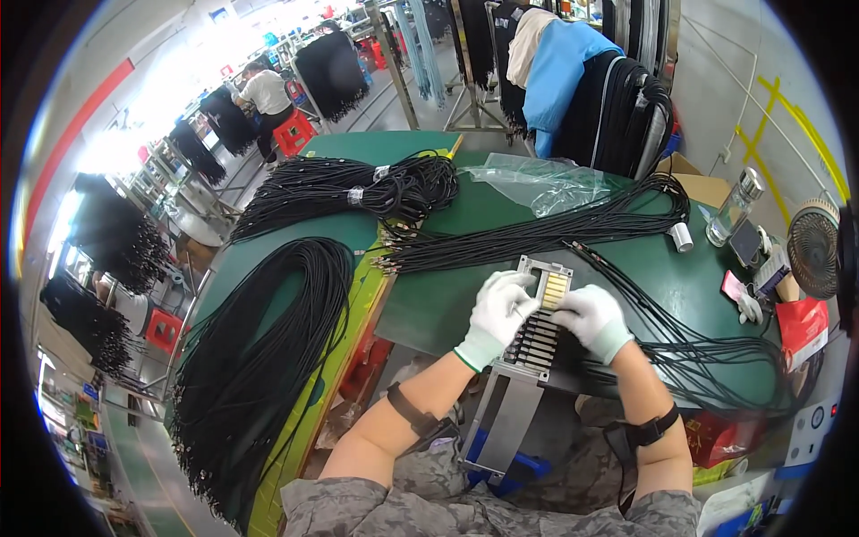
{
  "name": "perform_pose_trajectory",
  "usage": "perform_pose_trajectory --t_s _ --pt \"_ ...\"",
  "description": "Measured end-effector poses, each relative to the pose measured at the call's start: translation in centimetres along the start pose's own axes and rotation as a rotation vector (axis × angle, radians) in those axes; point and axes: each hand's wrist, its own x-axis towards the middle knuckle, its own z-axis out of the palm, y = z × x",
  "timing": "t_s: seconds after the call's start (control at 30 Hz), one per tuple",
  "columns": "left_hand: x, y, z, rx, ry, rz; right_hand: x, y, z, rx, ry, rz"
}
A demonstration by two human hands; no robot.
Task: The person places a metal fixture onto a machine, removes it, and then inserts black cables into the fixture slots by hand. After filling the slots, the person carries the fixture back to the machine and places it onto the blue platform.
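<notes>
Grey metal forms the slotted fixture (535, 338) between your gloved hands, standing at the near edge of the green tabletop (429, 309), its long axis pointing away from your body. Your left hand (501, 313) has thumb and fingers drawn together at the fixture's left side; whether anything is pinched there cannot be told. Your right hand (591, 318) bends its fingers over the right side, beside the yellow inserts (555, 289); what its fingertips grip, if anything, is hidden. Such two-sided placement probably steadies the work and leaves the slots visible between the hands. A grey bracket (510, 412) extends from the fixture toward your lap, presumably keeping it within easy reach. The black cable bundle (537, 240) lies lengthwise across the table beyond, likely to limit tangling. Loose cable strands (689, 347) curve just right of your right hand, so room is tighter there; bare tabletop left of your left hand allows freer movement, bounded by the yellow edging (360, 309)
</notes>
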Motion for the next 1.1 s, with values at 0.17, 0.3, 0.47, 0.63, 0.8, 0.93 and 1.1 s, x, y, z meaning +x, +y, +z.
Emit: perform_pose_trajectory --t_s 0.17,0.3,0.47,0.63,0.8,0.93,1.1 --pt "0.1 -1.4 -1.2 0.092 0.121 -0.102 -0.6 2.5 -1.5 0.050 0.084 0.124" --pt "-0.1 -2.0 -1.1 0.133 0.088 -0.120 -0.9 2.9 0.1 0.093 0.070 -0.098" --pt "-0.1 -2.0 -1.2 0.131 0.050 -0.302 -0.6 3.1 -0.2 -0.198 0.167 -0.045" --pt "-0.1 -1.9 -1.3 0.142 -0.015 -0.343 -0.6 2.8 -0.7 -0.287 0.125 -0.032" --pt "0.1 -1.7 -1.5 0.182 -0.072 -0.344 -0.8 3.0 -0.7 -0.290 0.107 -0.040" --pt "0.0 -1.3 -1.1 0.200 -0.111 -0.282 -0.8 2.6 -0.3 -0.271 0.071 -0.019" --pt "-0.7 -0.3 0.7 0.377 -0.265 0.026 -1.0 2.6 0.1 -0.268 0.001 0.006"
